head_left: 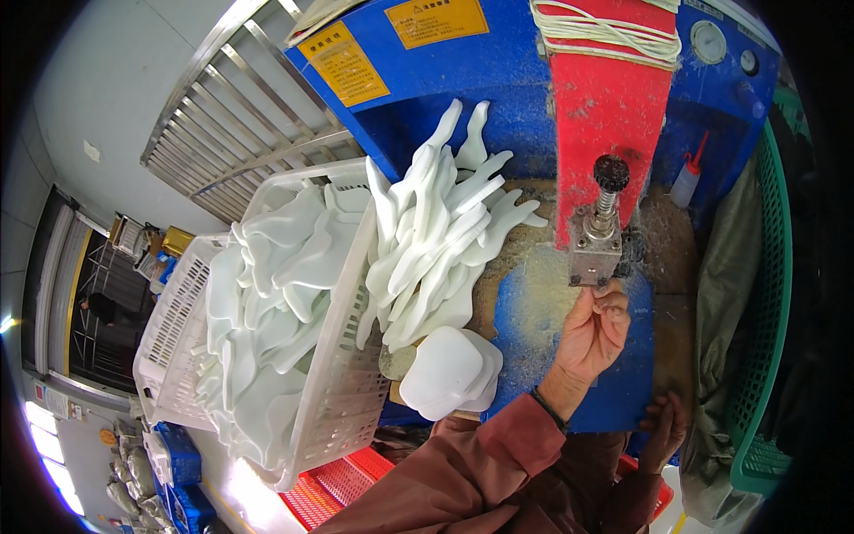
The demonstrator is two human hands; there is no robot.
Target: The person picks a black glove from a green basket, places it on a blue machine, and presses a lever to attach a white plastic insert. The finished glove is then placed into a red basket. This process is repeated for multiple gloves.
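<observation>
My left hand [594, 334] reaches up beneath the small metal block [594, 254] on the red machine arm. Its thumb and fingers are pinched together at the block's lower face; anything between them is too small to make out. Low on the right, by the edge of the blue work plate [614, 392], my right hand [665, 432] rests with loosely bent fingers and nothing visible in it. A short stack of rounded white foam-like pieces [445, 369] lies left of the plate. Behind it, a heap of long, curved white pieces [440, 240] leans on the dusty bench.
A white slatted crate [342, 392] full of similar white pieces stands on the left. Blue machine housing [498, 71] with a gauge [708, 42] rises behind. A green basket [769, 294] borders the right, near a red-tipped squeeze bottle [688, 178]. Red crates [342, 485] sit below.
</observation>
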